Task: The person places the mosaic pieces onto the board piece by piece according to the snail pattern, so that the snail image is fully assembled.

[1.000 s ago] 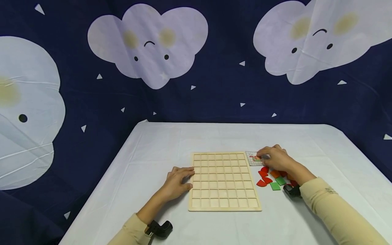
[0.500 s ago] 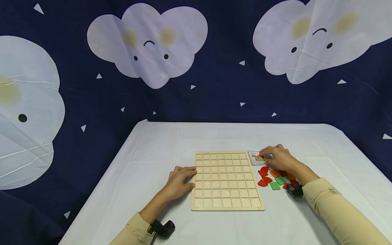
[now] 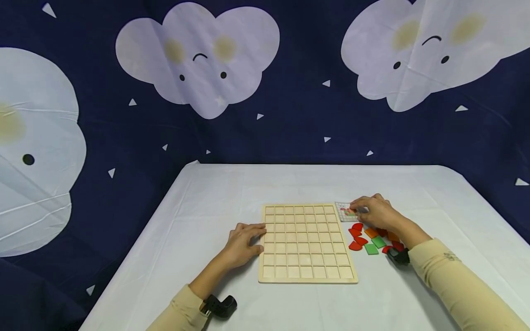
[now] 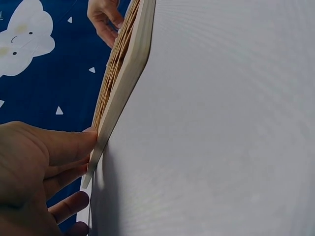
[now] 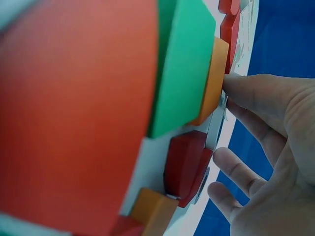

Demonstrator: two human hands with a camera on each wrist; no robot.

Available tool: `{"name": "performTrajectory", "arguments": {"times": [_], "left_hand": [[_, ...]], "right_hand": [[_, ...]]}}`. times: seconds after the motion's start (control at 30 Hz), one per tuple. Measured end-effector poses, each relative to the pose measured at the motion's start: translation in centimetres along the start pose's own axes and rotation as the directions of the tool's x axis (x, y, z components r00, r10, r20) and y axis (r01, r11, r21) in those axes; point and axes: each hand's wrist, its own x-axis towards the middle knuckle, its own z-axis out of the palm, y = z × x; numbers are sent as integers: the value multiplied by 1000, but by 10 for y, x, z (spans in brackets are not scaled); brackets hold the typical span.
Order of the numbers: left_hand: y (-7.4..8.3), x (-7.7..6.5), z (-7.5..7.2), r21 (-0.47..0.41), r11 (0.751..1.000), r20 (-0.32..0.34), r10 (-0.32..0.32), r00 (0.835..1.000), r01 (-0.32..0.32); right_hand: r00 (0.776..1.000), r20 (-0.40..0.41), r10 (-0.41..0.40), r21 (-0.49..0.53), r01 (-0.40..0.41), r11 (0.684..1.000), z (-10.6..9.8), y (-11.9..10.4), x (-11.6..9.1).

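A pale wooden grid board [image 3: 308, 276] lies flat in the head view, its square cells bare. Against its left edge rest the thumb and fingertips of my left hand [image 3: 244, 245]; the left wrist view shows this hand [image 4: 34, 167] with its fingers spread along the board's edge [image 4: 120, 88]. My right hand [image 3: 377, 212] touches a small printed card [image 3: 343, 212] beside the board's top right corner and covers part of it. Thumb and fingers of the right hand [image 5: 275, 128] look spread apart in the right wrist view, the fingertips by the card's edge.
Several red pieces [image 3: 355, 246], green squares [image 3: 371, 249] and orange pieces [image 3: 371, 232] lie right of the board, some under the right wrist. A white cloth [image 3: 232, 184] covers the table. Behind it hangs a dark blue cloud-print curtain [image 3: 290, 138].
The board has slid slightly right along with my left hand. The card and my right hand have also shifted a little right. The loose pieces have stayed about where they were.
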Motion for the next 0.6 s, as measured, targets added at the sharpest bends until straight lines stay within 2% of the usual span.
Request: {"name": "performTrajectory", "arguments": {"times": [0.43, 0.6], "left_hand": [[-2, 1, 1, -18, 1000, -26, -10, 1000, 9], [-2, 1, 2, -58, 998, -25, -14, 1000, 12]], "right_hand": [[1000, 9, 11, 12, -11, 1000, -1, -1, 0], [1000, 13, 19, 11, -19, 1000, 0, 0, 0]]}}
